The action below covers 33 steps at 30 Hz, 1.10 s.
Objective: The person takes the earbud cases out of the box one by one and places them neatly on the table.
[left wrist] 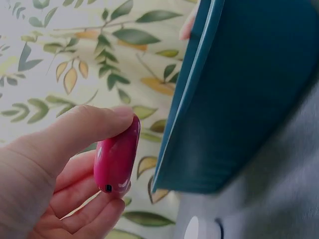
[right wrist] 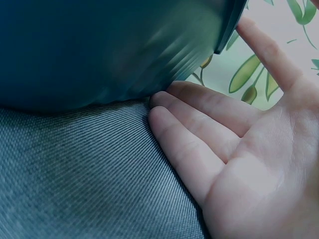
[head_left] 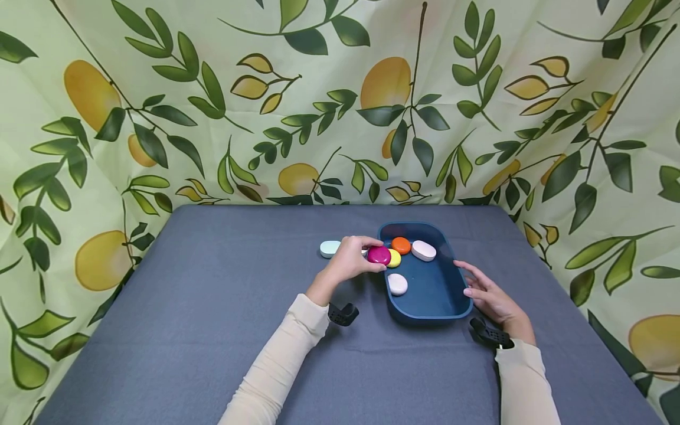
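Observation:
My left hand [head_left: 347,260] pinches a glossy magenta pebble-shaped gadget [head_left: 379,255] between thumb and fingers, beside the left rim of a blue plastic bin [head_left: 425,317]. In the left wrist view, the gadget [left wrist: 115,162] has a small dark port at its lower end. Inside the bin lie an orange round piece [head_left: 401,245], a pale pink oval one [head_left: 423,251], a yellow one [head_left: 394,258] partly hidden by the magenta gadget, and a whitish round one [head_left: 397,284]. My right hand [head_left: 491,298] rests against the bin's right side, its fingers [right wrist: 189,154] extended at the lower wall.
A pale mint oval case [head_left: 329,249] lies on the grey cloth-covered table [head_left: 239,307], left of the bin; another light piece shows partly behind my left hand. Leaf-and-fruit patterned fabric [head_left: 329,106] hangs behind and on both sides of the table.

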Tool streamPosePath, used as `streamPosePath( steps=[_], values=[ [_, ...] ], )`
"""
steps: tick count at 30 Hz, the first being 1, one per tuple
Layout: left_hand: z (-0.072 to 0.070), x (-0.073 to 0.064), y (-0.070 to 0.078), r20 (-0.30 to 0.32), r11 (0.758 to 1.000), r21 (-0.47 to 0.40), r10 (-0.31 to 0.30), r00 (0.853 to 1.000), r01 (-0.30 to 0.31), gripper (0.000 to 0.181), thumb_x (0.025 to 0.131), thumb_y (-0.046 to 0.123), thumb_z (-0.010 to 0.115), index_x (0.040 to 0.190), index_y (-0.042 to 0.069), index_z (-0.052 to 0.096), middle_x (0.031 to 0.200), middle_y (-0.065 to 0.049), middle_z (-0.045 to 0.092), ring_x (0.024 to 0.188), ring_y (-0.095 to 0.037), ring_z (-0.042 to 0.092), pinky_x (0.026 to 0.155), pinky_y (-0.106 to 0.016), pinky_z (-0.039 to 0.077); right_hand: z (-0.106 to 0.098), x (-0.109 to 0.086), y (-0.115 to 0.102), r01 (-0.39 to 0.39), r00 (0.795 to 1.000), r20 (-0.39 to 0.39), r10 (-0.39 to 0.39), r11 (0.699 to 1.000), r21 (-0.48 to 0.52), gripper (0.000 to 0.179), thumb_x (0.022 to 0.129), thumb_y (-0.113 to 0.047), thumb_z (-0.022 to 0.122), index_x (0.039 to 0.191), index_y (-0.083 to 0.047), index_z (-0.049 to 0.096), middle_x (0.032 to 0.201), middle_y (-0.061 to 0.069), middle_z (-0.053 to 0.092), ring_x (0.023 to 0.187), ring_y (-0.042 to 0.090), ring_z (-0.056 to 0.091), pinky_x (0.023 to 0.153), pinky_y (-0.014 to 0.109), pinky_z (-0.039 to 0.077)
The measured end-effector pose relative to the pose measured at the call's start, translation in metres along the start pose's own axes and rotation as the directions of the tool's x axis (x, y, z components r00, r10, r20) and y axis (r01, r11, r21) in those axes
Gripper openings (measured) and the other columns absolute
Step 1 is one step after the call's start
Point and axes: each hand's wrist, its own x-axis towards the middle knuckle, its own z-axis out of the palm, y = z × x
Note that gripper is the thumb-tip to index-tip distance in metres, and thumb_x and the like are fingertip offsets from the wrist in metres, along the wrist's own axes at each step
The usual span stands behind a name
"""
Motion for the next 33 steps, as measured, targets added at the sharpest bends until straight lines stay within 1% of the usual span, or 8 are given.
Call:
streamPosePath(
  steps=[4, 8, 12, 15, 20, 24, 29, 33],
  values=[
    [-0.010, -0.005, -0.009, -0.050, 1.000, 0.008, -0.022, 0.999, 0.023, 0.049, 0.076, 0.013, 0.081, 0.120, 0.001, 0.066, 0.122, -0.016, 0.068, 0.112, -0.030, 0.063, 0.094, -0.040, 0.056, 0.000, 0.001, -0.001, 0.003, 1.000, 0.006, -0.003, 1.000, 0.002, 0.061, 0.097, -0.011, 0.049, 0.151, -0.029, 0.027, 0.130, -0.022, 0.037, 0.113, -0.010, 0.050, 0.090, 0.017, 0.050],
    [-0.019, -0.010, -0.018, -0.114, 0.999, 0.023, -0.046, 0.992, 0.049, 0.047, 0.074, 0.014, 0.082, 0.118, 0.002, 0.068, 0.119, -0.015, 0.070, 0.110, -0.030, 0.064, 0.092, -0.039, 0.056, -0.001, 0.001, 0.000, 0.013, 1.000, 0.012, -0.013, 1.000, 0.013, 0.060, 0.097, -0.010, 0.048, 0.150, -0.029, 0.028, 0.130, -0.021, 0.039, 0.113, -0.008, 0.051, 0.090, 0.017, 0.051],
    [-0.026, -0.015, -0.028, -0.158, 0.998, 0.038, -0.044, 0.986, 0.050, 0.046, 0.073, 0.012, 0.083, 0.115, 0.001, 0.069, 0.117, -0.016, 0.071, 0.110, -0.032, 0.065, 0.094, -0.043, 0.055, -0.002, 0.001, 0.001, 0.020, 1.000, 0.014, -0.020, 1.000, 0.020, 0.059, 0.097, -0.008, 0.047, 0.150, -0.029, 0.029, 0.130, -0.021, 0.044, 0.113, -0.007, 0.053, 0.090, 0.018, 0.051],
    [-0.032, -0.018, -0.035, -0.189, 0.996, 0.065, -0.042, 0.981, 0.056, 0.045, 0.072, 0.012, 0.083, 0.114, 0.001, 0.070, 0.115, -0.017, 0.071, 0.109, -0.032, 0.066, 0.095, -0.043, 0.054, -0.003, 0.001, 0.001, 0.023, 1.000, 0.019, -0.023, 0.999, 0.025, 0.059, 0.097, -0.008, 0.046, 0.149, -0.030, 0.029, 0.129, -0.022, 0.046, 0.113, -0.006, 0.054, 0.090, 0.018, 0.052],
    [-0.041, -0.025, -0.048, -0.245, 0.992, 0.083, -0.070, 0.967, 0.093, 0.046, 0.070, 0.010, 0.083, 0.113, 0.001, 0.070, 0.113, -0.018, 0.072, 0.106, -0.032, 0.066, 0.093, -0.043, 0.053, -0.001, 0.002, 0.000, 0.022, 0.999, 0.029, -0.023, 0.999, 0.039, 0.058, 0.097, -0.009, 0.046, 0.148, -0.031, 0.030, 0.129, -0.022, 0.048, 0.113, -0.006, 0.054, 0.090, 0.018, 0.051],
    [-0.049, -0.030, -0.057, -0.281, 0.990, 0.057, -0.111, 0.953, 0.132, 0.048, 0.071, 0.009, 0.083, 0.115, -0.002, 0.068, 0.115, -0.020, 0.071, 0.105, -0.035, 0.066, 0.092, -0.045, 0.053, 0.000, 0.002, 0.000, 0.028, 0.999, 0.043, -0.030, 0.998, 0.057, 0.058, 0.098, -0.008, 0.046, 0.148, -0.030, 0.029, 0.129, -0.022, 0.049, 0.114, -0.006, 0.054, 0.091, 0.017, 0.051],
    [-0.056, -0.033, -0.065, -0.300, 0.981, 0.021, -0.177, 0.937, 0.192, 0.049, 0.073, 0.008, 0.081, 0.118, -0.002, 0.066, 0.119, -0.022, 0.068, 0.110, -0.035, 0.065, 0.094, -0.044, 0.053, -0.002, 0.002, 0.001, 0.064, 0.995, 0.076, -0.069, 0.995, 0.073, 0.059, 0.098, -0.005, 0.043, 0.150, -0.029, 0.027, 0.131, -0.021, 0.048, 0.115, -0.006, 0.054, 0.092, 0.017, 0.050],
    [-0.060, -0.035, -0.072, -0.318, 0.977, 0.008, -0.199, 0.927, 0.212, 0.050, 0.073, 0.006, 0.080, 0.119, -0.003, 0.065, 0.120, -0.023, 0.067, 0.112, -0.036, 0.065, 0.095, -0.044, 0.053, -0.002, 0.001, 0.002, 0.074, 0.993, 0.085, -0.080, 0.994, 0.078, 0.060, 0.098, -0.005, 0.043, 0.151, -0.027, 0.026, 0.131, -0.021, 0.049, 0.116, -0.006, 0.054, 0.092, 0.017, 0.050]
  ],
)
